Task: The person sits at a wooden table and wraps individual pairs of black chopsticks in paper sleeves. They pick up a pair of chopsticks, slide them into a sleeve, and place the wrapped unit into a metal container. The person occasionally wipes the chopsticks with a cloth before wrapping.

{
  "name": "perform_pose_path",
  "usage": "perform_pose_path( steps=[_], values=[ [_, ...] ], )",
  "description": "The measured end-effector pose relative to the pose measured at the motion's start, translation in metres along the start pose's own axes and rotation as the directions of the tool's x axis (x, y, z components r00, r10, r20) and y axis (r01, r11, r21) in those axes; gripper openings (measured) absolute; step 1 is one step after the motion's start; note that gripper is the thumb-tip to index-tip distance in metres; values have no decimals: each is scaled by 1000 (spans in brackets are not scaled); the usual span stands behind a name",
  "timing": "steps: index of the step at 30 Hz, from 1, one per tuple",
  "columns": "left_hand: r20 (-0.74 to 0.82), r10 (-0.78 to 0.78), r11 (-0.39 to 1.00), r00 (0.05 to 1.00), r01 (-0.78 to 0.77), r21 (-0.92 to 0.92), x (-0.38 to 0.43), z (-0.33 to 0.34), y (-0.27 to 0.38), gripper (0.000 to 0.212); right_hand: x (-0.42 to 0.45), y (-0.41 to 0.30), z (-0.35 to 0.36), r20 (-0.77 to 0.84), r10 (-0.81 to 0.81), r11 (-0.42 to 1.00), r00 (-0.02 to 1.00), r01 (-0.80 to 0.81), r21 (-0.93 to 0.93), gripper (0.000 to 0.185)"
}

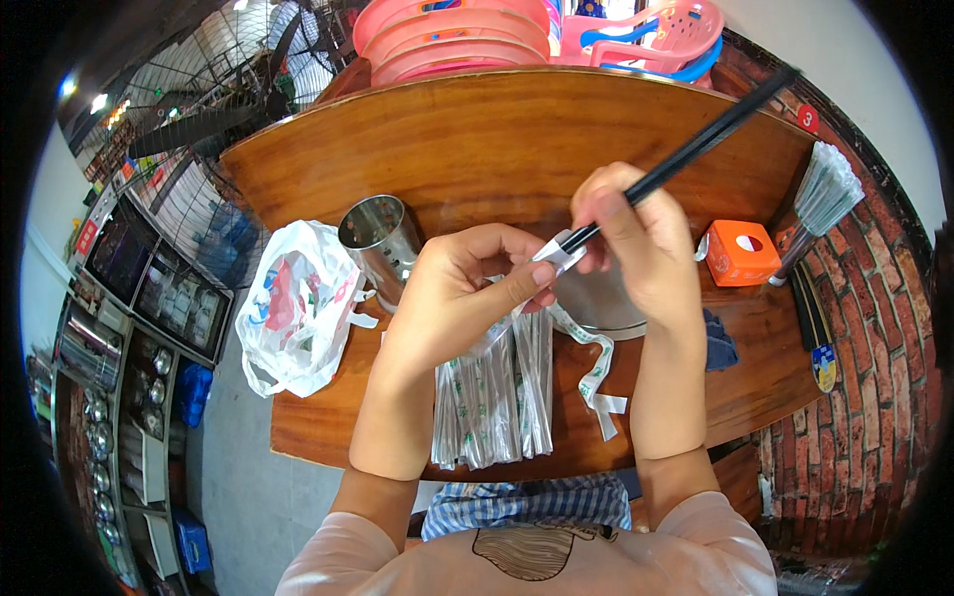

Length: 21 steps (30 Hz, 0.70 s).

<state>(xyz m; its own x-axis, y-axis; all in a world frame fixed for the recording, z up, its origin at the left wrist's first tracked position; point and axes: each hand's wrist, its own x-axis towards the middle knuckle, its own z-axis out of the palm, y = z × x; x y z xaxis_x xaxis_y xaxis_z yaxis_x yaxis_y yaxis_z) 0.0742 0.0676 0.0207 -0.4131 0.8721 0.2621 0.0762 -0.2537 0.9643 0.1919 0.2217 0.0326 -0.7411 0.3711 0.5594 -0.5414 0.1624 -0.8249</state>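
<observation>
Black chopsticks (708, 141) slant up to the right, gripped near their lower ends by my right hand (641, 238). Those ends sit in the mouth of a thin plastic sleeve (555, 257), which my left hand (484, 287) pinches between thumb and fingers. Below my hands, a row of clear plastic sleeves (492, 402) with green print lies near the table's front edge. A white paper strip with green print (592, 376) curls beside them. Partly hidden behind my right hand is a round metal lid or tray (596, 302).
On the wooden table (477, 134), a white plastic bag (302, 305) and a steel canister (380, 238) stand left. To the right are an orange tissue box (743, 253), a dark cloth (719, 341) and a holder of wrapped utensils (823, 186). Pink plastic chairs (455, 37) stand beyond.
</observation>
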Motion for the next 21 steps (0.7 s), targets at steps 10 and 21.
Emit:
perform_pose_path(
  steps=[10,21],
  values=[
    [-162,48,984,986,-18,180,4,-24,0,9,15,12,-51,-301,33,875,953,118,469,39],
    [-133,-2,957,991,41,286,-1,-34,4,12,19,12,-56,-583,-313,909,750,415,46,32]
  ],
)
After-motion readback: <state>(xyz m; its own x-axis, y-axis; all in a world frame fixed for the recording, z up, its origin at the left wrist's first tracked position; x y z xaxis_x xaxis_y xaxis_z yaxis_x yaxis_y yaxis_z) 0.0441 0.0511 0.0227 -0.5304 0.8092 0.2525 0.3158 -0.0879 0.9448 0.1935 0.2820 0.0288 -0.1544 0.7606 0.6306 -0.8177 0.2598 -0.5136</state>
